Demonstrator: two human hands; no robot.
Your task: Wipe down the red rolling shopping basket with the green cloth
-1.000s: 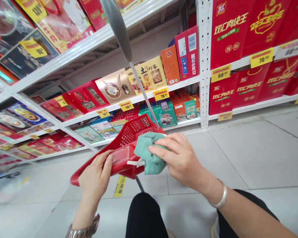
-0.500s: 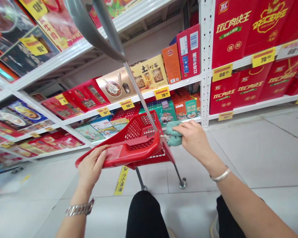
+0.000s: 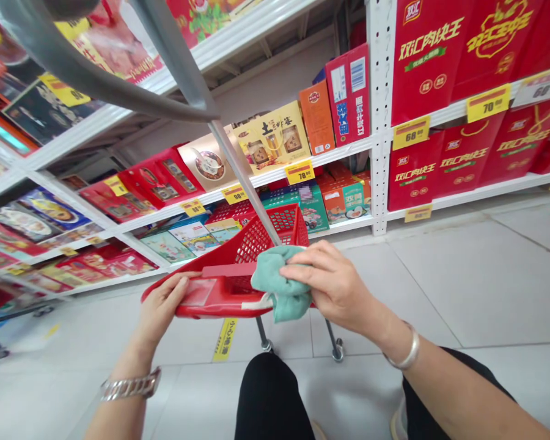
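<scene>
Right hand (image 3: 334,287) pinches green cloth (image 3: 279,284) against red plastic basket (image 3: 220,299) rim; left hand (image 3: 162,305) grips opposite edge; open floor (image 3: 462,287) rightward

The head-worn camera looks forward and down over the left hand (image 3: 162,305) and right hand (image 3: 334,286); store shelving (image 3: 379,122) lies beyond.

White metal shelving (image 3: 380,122) holds red boxes (image 3: 424,67) (yellow price tags (image 3: 488,102) on its edges) above a tiled floor (image 3: 476,281).

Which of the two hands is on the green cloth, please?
The right hand, pressed on the cloth; the left hand holds the red basket instead.
</scene>
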